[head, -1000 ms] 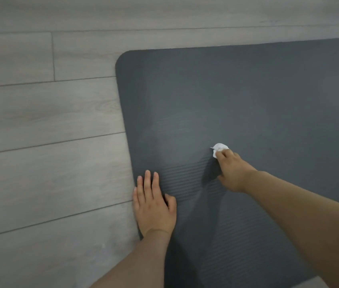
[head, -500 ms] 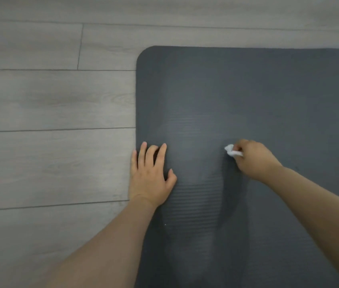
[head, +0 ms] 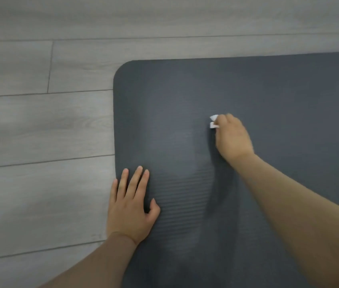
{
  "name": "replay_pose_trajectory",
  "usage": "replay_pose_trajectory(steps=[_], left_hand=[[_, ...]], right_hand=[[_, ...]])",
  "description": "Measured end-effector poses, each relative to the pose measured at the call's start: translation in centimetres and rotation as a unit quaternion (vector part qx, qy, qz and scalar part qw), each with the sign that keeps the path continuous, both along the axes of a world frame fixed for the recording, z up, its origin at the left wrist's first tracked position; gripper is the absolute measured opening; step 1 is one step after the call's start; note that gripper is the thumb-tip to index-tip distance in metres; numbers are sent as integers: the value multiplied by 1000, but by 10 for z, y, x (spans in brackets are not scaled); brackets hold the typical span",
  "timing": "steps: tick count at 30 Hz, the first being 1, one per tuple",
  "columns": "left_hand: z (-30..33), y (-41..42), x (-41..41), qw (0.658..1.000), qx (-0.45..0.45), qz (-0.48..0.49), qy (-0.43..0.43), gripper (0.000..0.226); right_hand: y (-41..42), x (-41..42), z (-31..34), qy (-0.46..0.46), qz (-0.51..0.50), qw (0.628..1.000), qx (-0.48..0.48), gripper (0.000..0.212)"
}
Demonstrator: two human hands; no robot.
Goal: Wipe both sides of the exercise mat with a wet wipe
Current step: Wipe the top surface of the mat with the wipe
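Grey wood-look planks form the floor [head: 40,132], which fills the left side and the far strip of the view. Seams between planks run left to right.

Left hand [head: 131,206]: lies flat at the near left edge of the mat [head: 278,96]. Fingers are straight and spread slightly, pointing away from the person. The little finger lies over the mat's left border, partly above the floor. The remaining fingers and the thumb rest on the mat surface. This hand holds nothing.

Mat: dark grey, lying flat on the floor. It occupies the centre and right of the view. Its far left corner is rounded. Fine ribs run across the surface and show most clearly between the two hands.

Wipe [head: 214,121]: white, crumpled, small. It protrudes from the left side of the right hand [head: 233,138] and touches the mat.

Right hand: positioned farther than the left hand, near the mat's centre. Fingers are curled around the wipe and press it on the mat.
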State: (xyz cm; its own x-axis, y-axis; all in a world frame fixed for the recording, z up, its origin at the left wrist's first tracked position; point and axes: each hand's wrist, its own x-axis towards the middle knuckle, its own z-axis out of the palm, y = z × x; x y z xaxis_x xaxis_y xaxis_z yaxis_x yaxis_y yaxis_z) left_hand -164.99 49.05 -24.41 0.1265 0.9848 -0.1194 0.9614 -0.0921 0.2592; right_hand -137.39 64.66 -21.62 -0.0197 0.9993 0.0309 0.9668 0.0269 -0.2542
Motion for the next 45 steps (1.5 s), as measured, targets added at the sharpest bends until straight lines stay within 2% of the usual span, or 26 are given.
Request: replay_pose_trajectory(steps=[2, 4, 6, 8, 10, 11, 12, 13, 14, 17, 20, 22, 24, 26, 27, 28, 29, 30, 33, 34, 36, 38, 40, 42, 44, 45], left_hand=[[-1, 2, -1, 1000, -2, -12, 8, 73], [-1, 4, -1, 1000, 4, -15, 3, 74], [0, 5, -1, 1000, 1, -14, 4, 75], [1, 6, -2, 1000, -8, -16, 5, 75], [3, 6, -3, 999, -23, -21, 9, 75], [4, 7, -2, 999, -27, -23, 9, 74], [4, 7, -2, 999, -28, -22, 8, 73], [5, 7, -2, 999, -29, -20, 7, 73], [6, 8, -2, 999, -32, -19, 6, 74], [6, 8, -2, 999, -31, -21, 0, 75], [7, 8, -3, 999, -27, -24, -7, 75], [7, 9, -3, 999, -20, -25, -11, 75], [7, 10, -2, 999, -17, -23, -16, 76], [2, 10, -4, 1000, -7, -21, -5, 74], [-1, 10, -5, 1000, -4, -29, 8, 70], [-4, 8, -6, 999, -6, -37, 16, 67], [-5, 7, -7, 999, -8, -38, 18, 65], [-4, 8, -8, 999, -5, -33, 15, 65], [1, 9, -5, 1000, 5, -21, -14, 77], [2, 10, -4, 999, 12, -22, -23, 79], [1, 10, -6, 999, 14, -28, -30, 79], [3, 11, -7, 999, 11, -25, -39, 79], [2, 11, -6, 999, 14, -22, -40, 79], [4, 11, -6, 999, 7, -23, -41, 79], [3, 11, -7, 999, 12, -28, -28, 80], [3, 10, -6, 999, 14, -30, -25, 81]], right_hand=[[3, 64, 9, -7, -182, 983, -5, 27], [11, 85, 18, 41, -349, 936, -20, 24], [20, 51, 16, 96, -391, 915, -2, 23], [21, -23, 12, 116, -266, 955, 53, 19], [0, -113, 7, 126, 40, 990, 49, 21], [-16, -149, 7, 109, 210, 972, -5, 26], [-26, -168, 8, 92, 314, 941, -81, 31], [-26, -168, 10, 84, 338, 930, -120, 36], [-19, -152, 11, 97, 286, 947, -107, 39], [-5, -44, 8, 71, 2, 997, -17, 29], [-11, 32, 14, 68, -248, 966, 3, 22], [-7, -1, 5, 102, -288, 952, 23, 21], [7, -69, -4, 129, -196, 969, 70, 24], [11, -153, -5, 122, 44, 990, 64, 27], [3, -191, -1, 114, 184, 976, 5, 29], [-8, -220, 5, 95, 322, 940, -58, 30], [-15, -233, 11, 65, 409, 905, -99, 31], [-15, -233, 9, 51, 440, 890, -107, 31], [13, -143, -1, 139, 287, 946, -53, 35], [26, -99, -4, 137, 206, 969, -23, 37], [46, -1, 1, 50, 29, 998, 19, 32], [52, 78, 19, 40, -191, 981, 3, 27], [53, 101, 26, 66, -374, 925, 6, 29], [59, 63, 18, 79, -399, 913, 26, 27], [69, -8, 3, 100, -301, 945, 82, 24], [70, -50, -4, 122, -206, 965, 109, 25]])
